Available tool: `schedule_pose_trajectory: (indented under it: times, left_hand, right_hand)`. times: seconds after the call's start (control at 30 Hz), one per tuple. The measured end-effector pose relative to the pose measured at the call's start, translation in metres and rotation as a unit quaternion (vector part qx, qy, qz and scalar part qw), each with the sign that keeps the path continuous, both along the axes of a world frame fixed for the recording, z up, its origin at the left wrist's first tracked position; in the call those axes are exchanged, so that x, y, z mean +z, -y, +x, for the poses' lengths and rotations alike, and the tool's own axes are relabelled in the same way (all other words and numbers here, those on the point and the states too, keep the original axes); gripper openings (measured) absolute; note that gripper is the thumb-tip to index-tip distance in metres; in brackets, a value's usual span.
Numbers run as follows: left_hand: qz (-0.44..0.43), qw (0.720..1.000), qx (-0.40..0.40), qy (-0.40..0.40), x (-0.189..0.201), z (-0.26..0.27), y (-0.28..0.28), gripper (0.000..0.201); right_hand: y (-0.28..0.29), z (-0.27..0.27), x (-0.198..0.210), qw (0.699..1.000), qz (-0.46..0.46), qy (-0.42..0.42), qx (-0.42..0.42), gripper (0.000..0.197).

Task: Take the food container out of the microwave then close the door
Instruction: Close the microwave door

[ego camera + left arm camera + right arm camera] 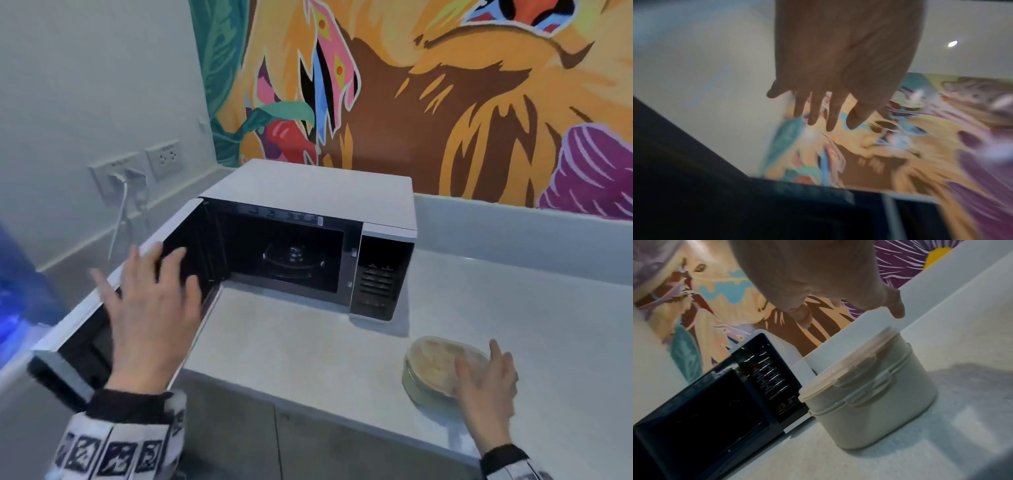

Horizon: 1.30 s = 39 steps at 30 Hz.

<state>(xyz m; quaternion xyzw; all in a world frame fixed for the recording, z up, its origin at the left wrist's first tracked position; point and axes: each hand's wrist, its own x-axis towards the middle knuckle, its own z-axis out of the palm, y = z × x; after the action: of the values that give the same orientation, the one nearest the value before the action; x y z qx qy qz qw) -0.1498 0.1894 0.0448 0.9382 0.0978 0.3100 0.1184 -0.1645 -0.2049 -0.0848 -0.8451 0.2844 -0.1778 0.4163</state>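
Food container [869, 389] on counter [308, 335] (clip-on lid in wrist view), door [113, 291] open, both grips seemingly released.

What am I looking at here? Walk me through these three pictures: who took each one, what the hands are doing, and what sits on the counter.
No robot here: a person wears three cameras. The head view looks down from the forehead. There the left hand, fingers spread, is at the open microwave door; whether it touches is unclear. The microwave stands on the pale counter, its inside showing only the glass turntable. The food container, beige with a clear clip lid, stands on the counter in front of the microwave. The right hand hangs over it with relaxed fingers.

The left wrist view looks along that hand, blurred, at the mural. The right wrist view looks along the right hand, which holds nothing, at the container.
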Motion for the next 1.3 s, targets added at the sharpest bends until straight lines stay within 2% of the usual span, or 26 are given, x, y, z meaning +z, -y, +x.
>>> schedule_pose_trajectory:
  times: [0.07, 0.13, 0.23, 0.3, 0.33, 0.43, 0.53, 0.6, 0.63, 0.7, 0.73, 0.8, 0.93, 1.1, 1.3]
  left_hand:
    - [-0.03, 0.995, 0.089, -0.046, 0.001, -0.015, -0.053, 0.049]
    - [-0.054, 0.976, 0.162, -0.133, -0.01, -0.027, -0.088, 0.062]
    - [-0.094, 0.957, 0.14, -0.237, -0.034, -0.031, -0.104, 0.083]
    - [-0.074, 0.969, 0.125, -0.199, -0.02, -0.038, -0.081, 0.072]
    - [-0.097, 0.972, 0.114, -0.182, -0.013, -0.037, -0.067, 0.062]
    - [-0.126, 0.974, 0.025, -0.187, -0.002, -0.039, -0.018, 0.047]
    - [-0.193, 0.95, -0.102, -0.224, -0.004, -0.031, 0.037, 0.04]
    - [-0.245, 0.91, -0.217, -0.253, -0.015, -0.014, 0.071, 0.039]
    - [-0.3, 0.882, -0.262, -0.251, -0.024, -0.001, 0.086, 0.038]
    - [-0.404, 0.828, -0.301, -0.247, -0.042, 0.029, 0.112, 0.03]
    - [-0.414, 0.818, -0.315, -0.245, -0.052, 0.046, 0.123, 0.023]
    - [-0.392, 0.817, -0.345, -0.244, -0.067, 0.077, 0.141, 0.018]
    - [-0.341, 0.836, -0.358, -0.24, -0.082, 0.121, 0.158, 0.028]
    - [-0.276, 0.859, -0.334, -0.271, -0.091, 0.139, 0.172, 0.041]
    - [-0.24, 0.879, -0.33, -0.248, -0.096, 0.149, 0.178, 0.035]
  right_hand:
    - [-0.005, -0.008, -0.002, 1.0, 0.001, 0.01, 0.018, 0.076]
    - [-0.012, -0.014, -0.005, 0.999, 0.013, 0.028, 0.04, 0.075]
    - [-0.028, -0.018, -0.005, 0.994, 0.004, 0.059, 0.096, 0.075]
    - [-0.042, -0.018, 0.003, 0.985, -0.014, 0.066, 0.156, 0.062]
    - [-0.048, -0.016, 0.009, 0.98, -0.022, 0.071, 0.186, 0.051]
    - [-0.063, -0.003, 0.03, 0.965, -0.072, 0.099, 0.232, 0.029]
    - [-0.07, 0.026, 0.053, 0.957, -0.11, 0.123, 0.238, 0.034]
    - [-0.072, 0.05, 0.07, 0.951, -0.129, 0.156, 0.232, 0.033]
    - [-0.073, 0.061, 0.079, 0.948, -0.14, 0.17, 0.229, 0.033]
    - [-0.078, 0.087, 0.096, 0.944, -0.161, 0.173, 0.232, 0.033]
    - [-0.081, 0.099, 0.103, 0.942, -0.171, 0.162, 0.24, 0.034]
    - [-0.088, 0.123, 0.111, 0.934, -0.212, 0.128, 0.258, 0.036]
    - [-0.098, 0.156, 0.11, 0.914, -0.279, 0.079, 0.284, 0.035]
    - [-0.102, 0.172, 0.106, 0.913, -0.31, 0.123, 0.234, 0.026]
    - [-0.104, 0.179, 0.104, 0.904, -0.354, 0.131, 0.201, 0.025]
